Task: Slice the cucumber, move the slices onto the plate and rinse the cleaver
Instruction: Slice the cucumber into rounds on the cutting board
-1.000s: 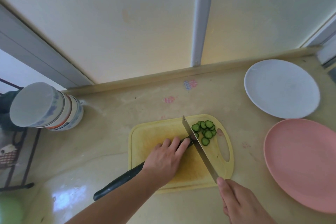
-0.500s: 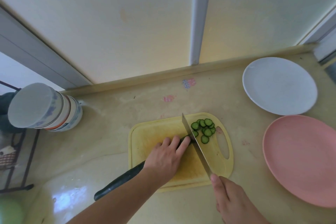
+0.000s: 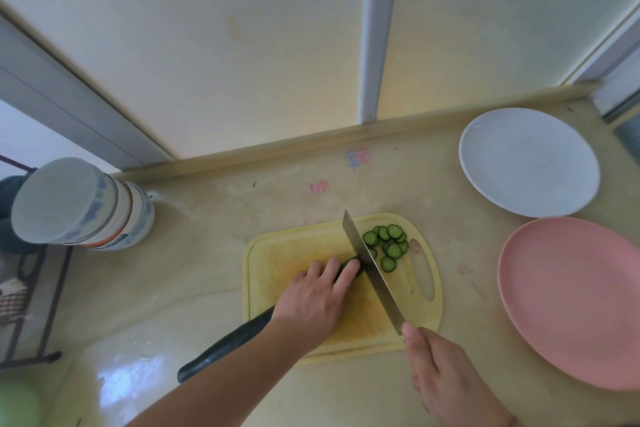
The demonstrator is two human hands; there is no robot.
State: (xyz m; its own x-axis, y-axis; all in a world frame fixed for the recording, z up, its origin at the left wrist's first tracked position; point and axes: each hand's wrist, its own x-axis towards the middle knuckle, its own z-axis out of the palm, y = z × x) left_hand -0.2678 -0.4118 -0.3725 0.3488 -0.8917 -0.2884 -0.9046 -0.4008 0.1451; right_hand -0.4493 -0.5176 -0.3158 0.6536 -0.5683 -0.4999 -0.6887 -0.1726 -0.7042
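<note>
left hand [image 3: 313, 298] pressing cucumber [image 3: 225, 345], fingers curled | right hand [image 3: 446, 378] gripping cleaver [image 3: 372, 270]

The yellow cutting board [image 3: 277, 253] sits in the lower middle. Bare counter [image 3: 214, 236] lies open above it and to its left. A stack of bowls [image 3: 83, 204] blocks the far left. On the right, a white plate [image 3: 526, 163] and a pink plate [image 3: 581, 302] fill the space, with a narrow strip of counter beside the board.

One cucumber [image 3: 228, 343], one cleaver [image 3: 372, 270], one cutting board [image 3: 277, 253], two plates, white [image 3: 528, 163] and pink [image 3: 571, 302], one bowl stack [image 3: 83, 204], roughly ten slices [image 3: 389, 246]
</note>
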